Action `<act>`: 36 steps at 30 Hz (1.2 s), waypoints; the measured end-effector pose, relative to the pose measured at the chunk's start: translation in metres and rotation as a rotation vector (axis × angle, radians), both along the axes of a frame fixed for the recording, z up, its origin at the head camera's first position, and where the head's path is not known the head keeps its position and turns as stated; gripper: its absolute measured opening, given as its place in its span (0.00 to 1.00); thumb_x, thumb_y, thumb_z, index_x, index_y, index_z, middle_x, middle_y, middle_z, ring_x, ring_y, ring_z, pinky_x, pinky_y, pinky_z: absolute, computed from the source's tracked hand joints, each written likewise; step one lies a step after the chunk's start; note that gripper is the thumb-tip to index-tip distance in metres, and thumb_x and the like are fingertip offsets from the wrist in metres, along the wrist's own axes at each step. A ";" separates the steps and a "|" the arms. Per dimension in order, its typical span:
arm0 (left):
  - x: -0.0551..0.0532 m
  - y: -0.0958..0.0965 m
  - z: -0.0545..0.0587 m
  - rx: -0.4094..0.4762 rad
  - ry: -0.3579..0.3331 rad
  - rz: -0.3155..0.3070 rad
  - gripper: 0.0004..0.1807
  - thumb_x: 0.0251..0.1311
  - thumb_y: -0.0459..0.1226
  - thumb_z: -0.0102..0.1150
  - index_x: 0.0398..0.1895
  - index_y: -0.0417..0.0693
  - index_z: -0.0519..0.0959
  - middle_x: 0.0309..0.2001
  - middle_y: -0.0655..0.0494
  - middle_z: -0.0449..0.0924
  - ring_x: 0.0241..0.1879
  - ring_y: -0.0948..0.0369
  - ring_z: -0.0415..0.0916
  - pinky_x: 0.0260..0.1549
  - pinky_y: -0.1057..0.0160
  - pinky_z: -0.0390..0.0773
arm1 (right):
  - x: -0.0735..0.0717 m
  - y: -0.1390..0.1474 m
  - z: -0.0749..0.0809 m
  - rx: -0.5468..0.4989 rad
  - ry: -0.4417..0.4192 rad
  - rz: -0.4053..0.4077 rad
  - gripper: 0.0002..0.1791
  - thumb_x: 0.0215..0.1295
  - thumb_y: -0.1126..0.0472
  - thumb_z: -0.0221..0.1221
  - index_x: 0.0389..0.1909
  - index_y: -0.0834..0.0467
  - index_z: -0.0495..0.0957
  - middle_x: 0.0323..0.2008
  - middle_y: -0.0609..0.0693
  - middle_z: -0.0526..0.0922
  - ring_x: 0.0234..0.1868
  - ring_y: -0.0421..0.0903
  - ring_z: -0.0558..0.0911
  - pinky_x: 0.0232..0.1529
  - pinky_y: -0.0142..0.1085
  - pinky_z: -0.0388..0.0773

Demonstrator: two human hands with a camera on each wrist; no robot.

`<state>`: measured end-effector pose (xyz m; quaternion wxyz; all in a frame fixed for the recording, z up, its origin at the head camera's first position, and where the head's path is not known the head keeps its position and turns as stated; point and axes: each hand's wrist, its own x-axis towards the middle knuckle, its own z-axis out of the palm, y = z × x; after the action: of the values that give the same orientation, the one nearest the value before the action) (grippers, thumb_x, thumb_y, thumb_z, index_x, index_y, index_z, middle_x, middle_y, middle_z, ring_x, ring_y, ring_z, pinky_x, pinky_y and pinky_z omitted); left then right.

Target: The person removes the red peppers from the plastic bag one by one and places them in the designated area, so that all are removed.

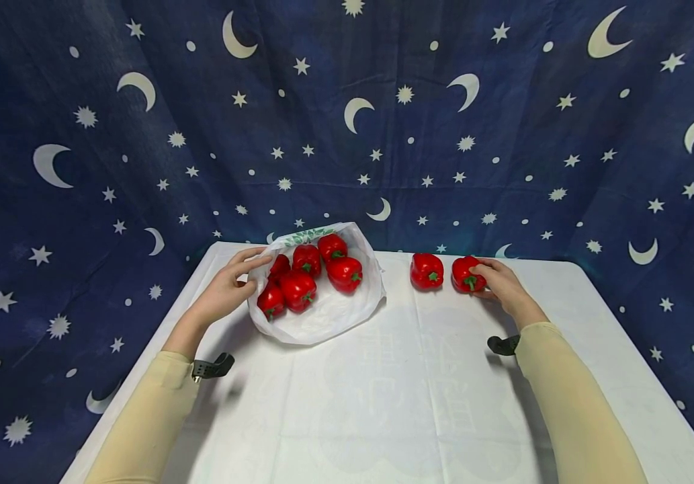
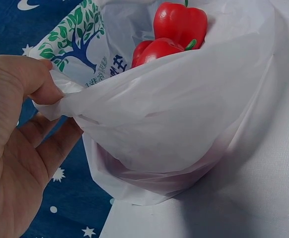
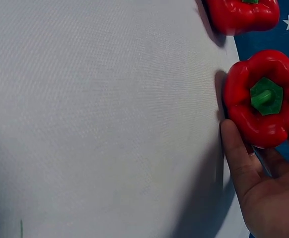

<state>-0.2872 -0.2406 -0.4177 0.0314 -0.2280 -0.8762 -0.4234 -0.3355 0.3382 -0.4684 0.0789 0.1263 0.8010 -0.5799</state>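
Note:
On the left of the table in the head view, a white plastic bag [image 1: 322,329] printed with a green-leaved tree lies with its mouth spread. Several red bell peppers [image 1: 298,289] are inside it. My left hand [image 1: 226,286] pinches the bag's rim between thumb and fingers, as the left wrist view shows at close range. Toward the back right, my right hand [image 1: 504,286] grips a red bell pepper [image 3: 263,134] from its right side, with the green stem facing me. A second loose bell pepper [image 1: 426,271] sits just left of that one.
A white cloth covers the table [image 1: 383,410], whose back edge runs close behind the peppers. Dark blue curtain fabric [image 1: 334,134] with moons and stars hangs behind and at the sides. A dark strap [image 1: 213,366] is on each wrist.

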 end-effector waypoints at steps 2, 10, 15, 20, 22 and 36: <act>0.000 0.000 0.000 0.007 0.003 -0.006 0.32 0.66 0.24 0.47 0.73 0.50 0.73 0.77 0.60 0.57 0.71 0.54 0.59 0.43 0.58 0.73 | 0.000 0.001 -0.001 0.001 -0.002 -0.001 0.42 0.75 0.48 0.52 0.82 0.59 0.47 0.79 0.64 0.52 0.75 0.64 0.58 0.61 0.48 0.74; 0.001 0.000 0.001 0.008 -0.009 -0.003 0.32 0.66 0.25 0.46 0.73 0.50 0.73 0.77 0.62 0.57 0.71 0.56 0.58 0.46 0.55 0.73 | 0.002 0.003 -0.001 -0.005 -0.021 -0.017 0.42 0.76 0.47 0.52 0.83 0.57 0.47 0.79 0.63 0.52 0.74 0.64 0.60 0.61 0.47 0.73; 0.001 0.001 0.000 0.014 -0.007 -0.004 0.32 0.65 0.25 0.47 0.73 0.49 0.73 0.77 0.61 0.57 0.72 0.55 0.58 0.48 0.52 0.73 | 0.006 0.006 0.000 -0.001 -0.016 -0.023 0.45 0.76 0.43 0.53 0.83 0.57 0.44 0.79 0.64 0.51 0.73 0.65 0.62 0.62 0.47 0.73; 0.000 0.001 0.000 0.012 -0.007 -0.006 0.32 0.65 0.25 0.46 0.73 0.48 0.73 0.77 0.61 0.57 0.71 0.54 0.58 0.47 0.53 0.73 | 0.014 0.012 0.004 0.056 0.025 -0.066 0.46 0.75 0.40 0.51 0.82 0.59 0.46 0.78 0.66 0.53 0.73 0.66 0.64 0.63 0.49 0.72; 0.001 0.001 0.000 0.008 -0.011 -0.006 0.32 0.66 0.25 0.46 0.73 0.48 0.72 0.77 0.61 0.56 0.71 0.55 0.58 0.47 0.53 0.73 | 0.018 0.015 0.006 0.077 0.045 -0.101 0.45 0.75 0.40 0.52 0.82 0.59 0.49 0.77 0.66 0.55 0.72 0.65 0.65 0.63 0.50 0.73; 0.000 0.000 0.000 0.020 -0.013 0.009 0.32 0.65 0.24 0.47 0.73 0.48 0.73 0.77 0.59 0.57 0.72 0.53 0.59 0.49 0.50 0.73 | 0.046 0.015 0.028 0.115 0.276 -0.096 0.40 0.76 0.43 0.53 0.78 0.63 0.58 0.70 0.64 0.68 0.64 0.52 0.72 0.56 0.38 0.78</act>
<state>-0.2871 -0.2401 -0.4176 0.0299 -0.2211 -0.8731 -0.4335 -0.2898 0.3531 -0.4402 -0.0670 0.0878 0.8291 -0.5481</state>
